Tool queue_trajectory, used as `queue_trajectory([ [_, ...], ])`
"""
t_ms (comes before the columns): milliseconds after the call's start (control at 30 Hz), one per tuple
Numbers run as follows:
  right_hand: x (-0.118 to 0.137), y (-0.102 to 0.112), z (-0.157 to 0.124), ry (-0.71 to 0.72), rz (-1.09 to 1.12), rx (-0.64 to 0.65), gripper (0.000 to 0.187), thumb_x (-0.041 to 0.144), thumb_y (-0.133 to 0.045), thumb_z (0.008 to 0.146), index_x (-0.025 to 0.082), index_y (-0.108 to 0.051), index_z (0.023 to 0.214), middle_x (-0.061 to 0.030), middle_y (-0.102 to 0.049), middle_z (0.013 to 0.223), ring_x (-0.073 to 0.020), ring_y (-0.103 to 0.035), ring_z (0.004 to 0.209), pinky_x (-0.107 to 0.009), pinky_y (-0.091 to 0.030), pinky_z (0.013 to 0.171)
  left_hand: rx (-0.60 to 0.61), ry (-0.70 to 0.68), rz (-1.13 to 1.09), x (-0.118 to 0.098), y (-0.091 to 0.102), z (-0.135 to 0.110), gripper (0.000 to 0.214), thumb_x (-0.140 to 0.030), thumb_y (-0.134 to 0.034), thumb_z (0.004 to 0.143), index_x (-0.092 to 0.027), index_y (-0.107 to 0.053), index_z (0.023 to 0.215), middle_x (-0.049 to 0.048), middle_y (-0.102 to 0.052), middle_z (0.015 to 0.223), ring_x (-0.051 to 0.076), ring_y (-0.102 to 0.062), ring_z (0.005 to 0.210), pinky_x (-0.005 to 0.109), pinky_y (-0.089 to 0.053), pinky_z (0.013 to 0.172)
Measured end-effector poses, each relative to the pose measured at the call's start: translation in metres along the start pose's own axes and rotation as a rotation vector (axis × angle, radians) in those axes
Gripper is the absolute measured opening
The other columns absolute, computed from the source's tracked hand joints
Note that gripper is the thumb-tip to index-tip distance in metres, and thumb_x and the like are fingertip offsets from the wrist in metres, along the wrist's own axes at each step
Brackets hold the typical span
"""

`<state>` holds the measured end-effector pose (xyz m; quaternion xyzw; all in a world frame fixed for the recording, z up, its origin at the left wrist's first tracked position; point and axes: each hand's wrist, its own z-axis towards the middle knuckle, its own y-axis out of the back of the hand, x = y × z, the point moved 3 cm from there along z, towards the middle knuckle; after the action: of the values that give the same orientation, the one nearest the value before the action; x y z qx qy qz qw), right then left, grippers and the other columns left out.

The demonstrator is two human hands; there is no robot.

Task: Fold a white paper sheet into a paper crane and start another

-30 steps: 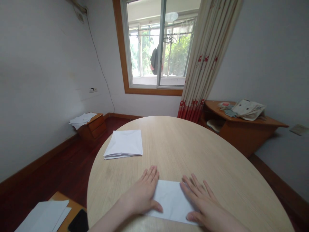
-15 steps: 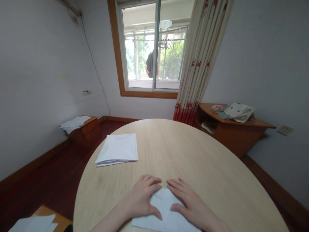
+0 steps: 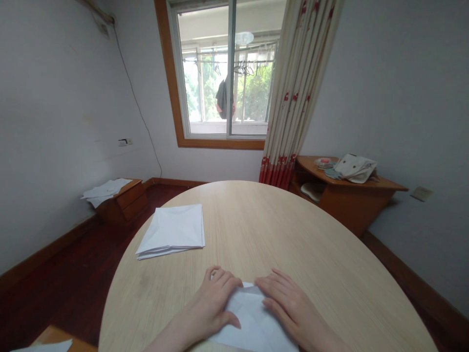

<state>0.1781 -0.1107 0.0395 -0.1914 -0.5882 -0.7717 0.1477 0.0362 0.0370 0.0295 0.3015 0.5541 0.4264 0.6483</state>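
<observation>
A folded sheet of white paper (image 3: 252, 315) lies at the near edge of the round table, between my two hands. My left hand (image 3: 220, 298) curls its fingers over the paper's far left part, thumb apart on the near face. A bit of white shows behind those fingers. On the other side, my right hand (image 3: 287, 298) is bent over the paper's right part, with the thumb drawn in close below the fingers. A narrow shaded flap runs along the far edge between the fingertips. Parts of the paper under both hands are hidden.
A stack of folded white paper (image 3: 174, 227) lies on the table (image 3: 264, 220) at the left. Papers (image 3: 106, 190) cover a low cabinet by the left wall. A corner desk (image 3: 348, 195) with a white bag (image 3: 356, 167) stands at the right, near the curtain (image 3: 300, 93).
Both hands have bent their fingers more around the paper, and the right thumb has moved toward its fingers. A flap now shows at the far edge. The view has turned slightly right.
</observation>
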Motion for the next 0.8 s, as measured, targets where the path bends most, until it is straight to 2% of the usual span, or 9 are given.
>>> queue_trajectory([
  [167,-0.004,0.001,-0.005,-0.057,0.061,-0.048,0.037,0.038,-0.039,0.097,0.027,-0.057,0.127,-0.0048,-0.064,0.123,-0.0216,-0.057,0.116,-0.047,-0.034,0.109,-0.033,0.003,0.068,0.001,0.002,0.0,0.051,-0.045,-0.071,0.079,-0.022,-0.047,0.118,0.0044,-0.06,0.105,0.025,-0.052,0.099,0.041,-0.025,0.096],
  [267,-0.009,0.002,-0.008,-0.127,0.139,-0.111,0.041,0.045,-0.036,0.096,0.027,-0.057,0.127,-0.0062,-0.06,0.128,-0.0236,-0.052,0.122,-0.048,-0.033,0.109,-0.094,-0.037,0.11,0.002,0.004,-0.003,0.046,-0.035,-0.066,0.085,-0.022,-0.045,0.124,0.0045,-0.061,0.105,0.024,-0.053,0.098,0.041,-0.025,0.095],
  [433,-0.018,0.007,-0.013,-0.237,0.378,-0.264,0.052,0.056,-0.034,0.093,0.023,-0.058,0.126,-0.0109,-0.058,0.13,-0.0265,-0.053,0.121,-0.048,-0.036,0.106,-0.324,-0.167,0.141,-0.002,0.01,-0.009,0.03,-0.021,-0.048,0.095,-0.023,-0.048,0.125,0.0023,-0.064,0.095,0.019,-0.055,0.088,0.039,-0.025,0.095],
  [567,-0.025,0.009,-0.017,-0.313,0.612,-0.346,0.063,0.064,-0.026,0.091,0.023,-0.056,0.128,-0.0122,-0.061,0.127,-0.029,-0.052,0.121,-0.05,-0.036,0.104,-0.491,-0.215,0.108,-0.005,0.013,-0.012,0.024,-0.016,-0.042,0.097,-0.026,-0.057,0.112,-0.0008,-0.065,0.086,0.016,-0.057,0.08,0.038,-0.026,0.095],
  [700,-0.024,0.009,-0.015,-0.361,0.682,-0.308,0.065,0.066,-0.022,0.09,0.025,-0.068,0.112,-0.0098,-0.063,0.124,-0.0311,-0.051,0.121,-0.053,-0.032,0.106,-0.549,-0.279,0.084,-0.007,0.013,-0.013,0.027,-0.011,-0.038,0.094,-0.025,-0.061,0.098,-0.0019,-0.066,0.08,0.014,-0.058,0.076,0.038,-0.027,0.094],
  [800,-0.019,0.007,-0.01,-0.349,0.653,-0.205,0.061,0.064,-0.028,0.091,0.024,-0.071,0.106,-0.0097,-0.063,0.124,-0.0306,-0.051,0.121,-0.055,-0.029,0.107,-0.507,-0.292,0.089,-0.007,0.012,-0.012,0.031,-0.009,-0.036,0.094,-0.025,-0.062,0.096,-0.0012,-0.067,0.081,0.014,-0.059,0.078,0.038,-0.028,0.094],
])
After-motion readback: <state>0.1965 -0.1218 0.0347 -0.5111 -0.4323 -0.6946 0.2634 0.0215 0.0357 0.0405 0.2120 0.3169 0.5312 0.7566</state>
